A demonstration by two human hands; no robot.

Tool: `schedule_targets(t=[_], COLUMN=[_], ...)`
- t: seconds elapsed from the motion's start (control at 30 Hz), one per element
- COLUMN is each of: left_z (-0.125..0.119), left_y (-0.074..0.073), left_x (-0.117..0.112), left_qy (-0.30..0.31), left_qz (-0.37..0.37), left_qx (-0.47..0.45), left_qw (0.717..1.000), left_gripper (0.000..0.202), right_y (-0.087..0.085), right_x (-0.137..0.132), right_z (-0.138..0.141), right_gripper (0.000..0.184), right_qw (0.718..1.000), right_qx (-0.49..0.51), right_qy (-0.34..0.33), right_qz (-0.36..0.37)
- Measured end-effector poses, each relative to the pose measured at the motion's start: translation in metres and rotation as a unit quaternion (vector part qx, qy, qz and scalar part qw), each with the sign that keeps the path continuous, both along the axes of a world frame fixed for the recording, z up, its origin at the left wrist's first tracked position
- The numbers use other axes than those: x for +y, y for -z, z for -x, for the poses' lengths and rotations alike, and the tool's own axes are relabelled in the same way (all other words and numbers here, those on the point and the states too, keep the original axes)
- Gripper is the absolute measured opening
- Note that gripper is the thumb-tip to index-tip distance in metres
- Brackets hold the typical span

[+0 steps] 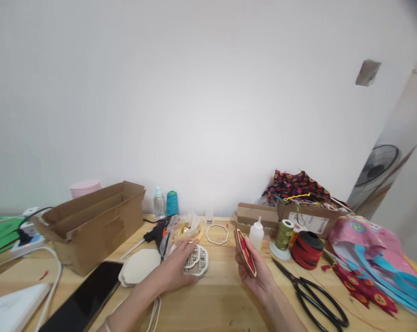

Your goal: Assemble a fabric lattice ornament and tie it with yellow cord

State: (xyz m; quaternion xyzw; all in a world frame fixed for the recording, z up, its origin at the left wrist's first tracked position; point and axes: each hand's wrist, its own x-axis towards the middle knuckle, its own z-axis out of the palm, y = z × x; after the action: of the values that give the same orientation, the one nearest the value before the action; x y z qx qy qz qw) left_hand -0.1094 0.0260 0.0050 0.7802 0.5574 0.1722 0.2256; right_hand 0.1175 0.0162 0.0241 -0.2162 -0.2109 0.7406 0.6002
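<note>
My left hand (175, 272) curves over the left side of a small stack of pale wooden lattice pieces (202, 262). Its thumb lies along the near edge and its fingers at the far side, gripping an upper piece. My right hand (258, 274) holds a scalloped wooden plaque (247, 254) faced with red fabric, tilted nearly on edge above the table. A thin wooden outline frame (217, 234) lies flat between and beyond the hands. Blank scalloped wooden plates (141, 267) sit left of my left hand. Just behind the plaque stands a white squeeze bottle (256, 234).
Black scissors (314, 295), a red-and-black thread spool (307, 250) and an olive spool (284, 233) are at right. Fabric pieces (367, 258) pile beyond. At left are a cardboard box (94, 235), a phone (85, 295) and a glue gun (159, 236) beside a plastic bag (184, 226).
</note>
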Motion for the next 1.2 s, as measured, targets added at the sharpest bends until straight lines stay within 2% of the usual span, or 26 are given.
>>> schedule_targets(t=[0.13, 0.2, 0.27, 0.33, 0.43, 0.5, 0.53, 0.6, 0.67, 0.8, 0.93, 1.0, 1.07, 1.1, 1.13, 1.2], left_z=[-0.003, -0.005, -0.007, -0.007, -0.005, -0.003, -0.002, -0.002, -0.002, -0.004, 0.001, 0.006, 0.011, 0.013, 0.014, 0.016], left_y=[0.004, 0.004, 0.005, 0.007, 0.013, 0.017, 0.018, 0.019, 0.018, 0.012, 0.002, -0.002, -0.006, -0.008, -0.011, -0.015], left_x=[0.000, -0.001, -0.003, -0.004, -0.005, -0.005, -0.004, -0.003, -0.003, -0.005, -0.010, -0.011, -0.012, -0.012, -0.013, -0.015], left_qy=[-0.016, -0.014, -0.009, -0.009, -0.007, 0.003, 0.009, 0.013, 0.011, 0.023, 0.019, 0.018, 0.035, 0.046, 0.056, 0.072], left_qz=[-0.011, -0.022, -0.037, -0.047, -0.049, -0.055, -0.060, -0.072, -0.084, -0.091, -0.047, -0.014, 0.031, 0.054, 0.074, 0.108], left_qx=[0.008, 0.006, 0.002, 0.000, -0.015, -0.032, -0.040, -0.056, -0.076, -0.101, -0.121, -0.177, -0.276, -0.335, -0.399, -0.527], left_qw=[1.000, 1.000, 0.999, 0.999, 0.999, 0.998, 0.997, 0.996, 0.994, 0.990, 0.991, 0.984, 0.960, 0.939, 0.912, 0.840], left_gripper=[0.085, 0.084, 0.083, 0.082, 0.078, 0.076, 0.075, 0.075, 0.074, 0.078, 0.081, 0.083, 0.083, 0.083, 0.081, 0.071], right_y=[0.005, 0.009, 0.010, 0.010, 0.007, 0.007, 0.007, 0.009, 0.011, 0.010, 0.008, 0.007, 0.007, 0.006, 0.006, 0.006], right_x=[0.000, 0.000, -0.002, -0.006, -0.013, -0.016, -0.018, -0.019, -0.018, -0.017, -0.017, -0.017, -0.017, -0.017, -0.017, -0.016], right_z=[0.009, 0.013, 0.013, 0.012, 0.010, 0.009, 0.009, 0.009, 0.008, 0.009, 0.010, 0.010, 0.009, 0.009, 0.008, 0.007], right_gripper=[0.019, 0.024, 0.025, 0.019, 0.007, 0.007, 0.010, 0.014, 0.015, 0.012, 0.010, 0.010, 0.011, 0.010, 0.010, 0.009], right_qw=[0.999, 0.991, 0.964, 0.904, 0.768, 0.694, 0.669, 0.637, 0.624, 0.619, 0.634, 0.646, 0.653, 0.655, 0.658, 0.665], right_qx=[-0.043, -0.118, -0.223, -0.341, -0.466, -0.501, -0.511, -0.528, -0.537, -0.545, -0.533, -0.521, -0.512, -0.508, -0.504, -0.497], right_qy=[0.018, 0.059, 0.123, 0.199, 0.293, 0.315, 0.319, 0.319, 0.324, 0.325, 0.343, 0.363, 0.385, 0.395, 0.404, 0.412], right_qz=[0.008, -0.023, -0.078, -0.164, -0.327, -0.409, -0.435, -0.462, -0.466, -0.463, -0.442, -0.425, -0.404, -0.395, -0.387, -0.375])
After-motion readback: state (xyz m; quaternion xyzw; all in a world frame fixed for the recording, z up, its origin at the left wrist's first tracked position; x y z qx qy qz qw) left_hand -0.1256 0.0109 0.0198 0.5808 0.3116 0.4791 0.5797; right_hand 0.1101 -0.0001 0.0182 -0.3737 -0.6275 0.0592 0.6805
